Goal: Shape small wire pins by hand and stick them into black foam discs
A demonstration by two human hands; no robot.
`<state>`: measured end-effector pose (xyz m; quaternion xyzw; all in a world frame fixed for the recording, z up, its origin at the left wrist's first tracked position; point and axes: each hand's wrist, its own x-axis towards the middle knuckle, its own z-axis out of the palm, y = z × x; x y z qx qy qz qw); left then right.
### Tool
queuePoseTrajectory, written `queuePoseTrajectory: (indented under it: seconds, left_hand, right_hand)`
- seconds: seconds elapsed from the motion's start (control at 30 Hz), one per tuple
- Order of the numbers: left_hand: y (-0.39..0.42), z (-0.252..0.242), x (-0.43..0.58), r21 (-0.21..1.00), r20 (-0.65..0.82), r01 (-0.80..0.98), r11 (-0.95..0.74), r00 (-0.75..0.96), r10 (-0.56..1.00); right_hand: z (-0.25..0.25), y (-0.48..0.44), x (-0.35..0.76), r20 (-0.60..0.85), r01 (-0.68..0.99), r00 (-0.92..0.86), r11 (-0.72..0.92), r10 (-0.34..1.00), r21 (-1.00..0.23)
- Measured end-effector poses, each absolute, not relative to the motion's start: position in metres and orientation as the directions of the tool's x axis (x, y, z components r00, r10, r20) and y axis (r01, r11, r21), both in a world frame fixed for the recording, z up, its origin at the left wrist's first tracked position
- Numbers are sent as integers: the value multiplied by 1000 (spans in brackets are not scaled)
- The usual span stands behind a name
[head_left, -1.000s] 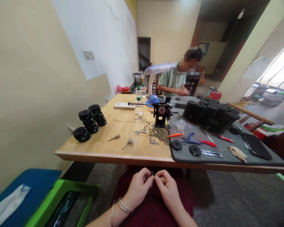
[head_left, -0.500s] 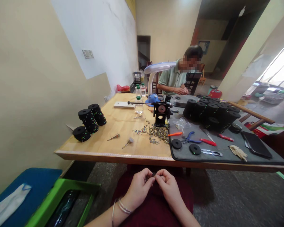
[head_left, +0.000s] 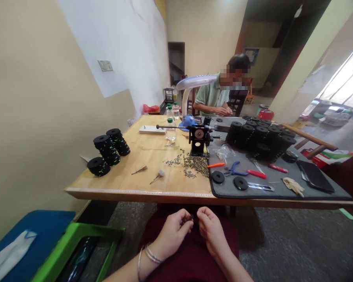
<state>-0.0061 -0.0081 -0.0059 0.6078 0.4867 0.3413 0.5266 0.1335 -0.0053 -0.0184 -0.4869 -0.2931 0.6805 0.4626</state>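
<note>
Over my lap, just below the table's front edge, my left hand (head_left: 176, 228) is closed with thumb and fingertips pinched. A small dark thing shows at its fingertips, too small to name. Close by on the right, my right hand (head_left: 209, 226) is also closed in a pinch, a short gap from the left; whatever it holds is hidden. Beyond the hands, a pile of small metal pieces (head_left: 196, 164) lies on the wooden table (head_left: 106, 184). A black winding device with a dial (head_left: 199, 135) stands behind that pile.
Black foam spools (head_left: 107, 150) stand at the left, with more spools (head_left: 261, 137) on the grey mat (head_left: 270, 192). Blue pliers (head_left: 237, 168), a red-handled tool (head_left: 256, 174) and small scissors (head_left: 260, 187) lie there. Across the table sits a person (head_left: 213, 98) behind a lamp (head_left: 195, 81). A green stool (head_left: 61, 250) is lower left.
My right hand has moved slightly right, away from my left, opening a gap between the fingertips. My left hand stays almost in place. The view has shifted a little.
</note>
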Motion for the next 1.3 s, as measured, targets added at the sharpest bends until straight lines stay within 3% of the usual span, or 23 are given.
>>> queuePoseTrajectory:
  seconds: [0.5, 0.7, 1.3]
  left_hand:
    - [-4, -7, -7, 985, -155, 113, 127, 294, 943]
    - [-3, -3, -9, 977, -60, 211, 1, 273, 960]
    - [-2, 3, -7, 972, -61, 233, -2, 261, 963]
  right_hand:
    - [-21, -8, 137, -237, -138, -50, -242, 970, -960]
    - [-21, -10, 137, -193, -47, -54, -196, 980, -979]
    - [-19, -9, 134, -170, -22, -80, -172, 982, -985]
